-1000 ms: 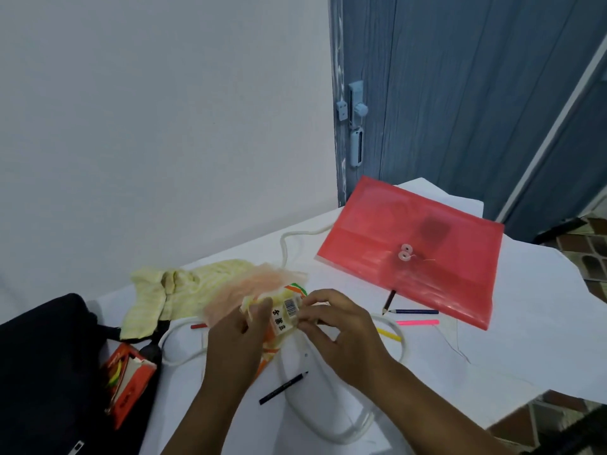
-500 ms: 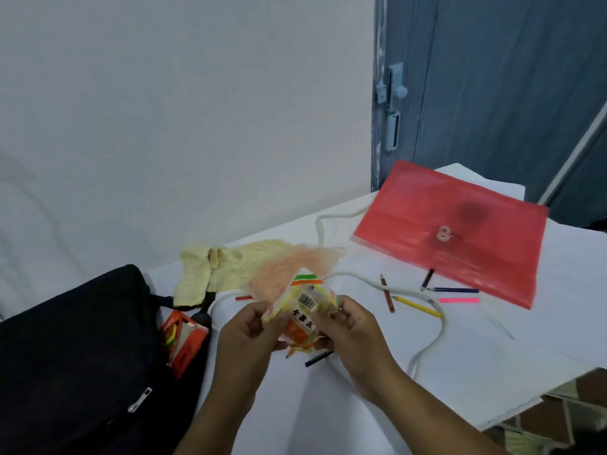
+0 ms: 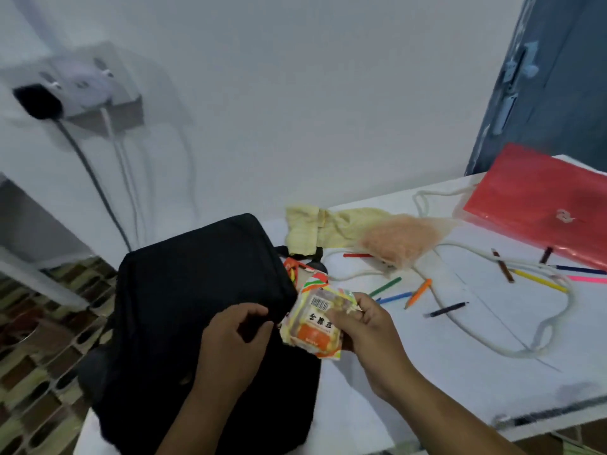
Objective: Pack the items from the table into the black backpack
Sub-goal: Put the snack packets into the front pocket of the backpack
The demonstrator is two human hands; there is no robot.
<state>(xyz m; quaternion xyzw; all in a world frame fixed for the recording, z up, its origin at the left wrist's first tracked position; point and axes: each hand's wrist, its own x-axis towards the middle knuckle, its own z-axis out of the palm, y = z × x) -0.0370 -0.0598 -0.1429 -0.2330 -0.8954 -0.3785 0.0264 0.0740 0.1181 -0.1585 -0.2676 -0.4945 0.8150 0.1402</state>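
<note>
Right hand [image 3: 368, 333] fingers grasp a yellow snack packet [image 3: 313, 326]; just left of them, left hand [image 3: 233, 343] fingers pinch the black backpack [image 3: 184, 290] edge on the desk [image 3: 460, 372]

I see a plain white wall [image 3: 295, 93] behind the white table [image 3: 460, 372]. A socket block [image 3: 82, 90] is mounted at upper left, cables [image 3: 98, 192] hanging from it. A blue-grey door [image 3: 558, 77] stands beyond the table's far right corner. Patterned brown floor tiles [image 3: 42, 372] lie past its left edge.
</note>
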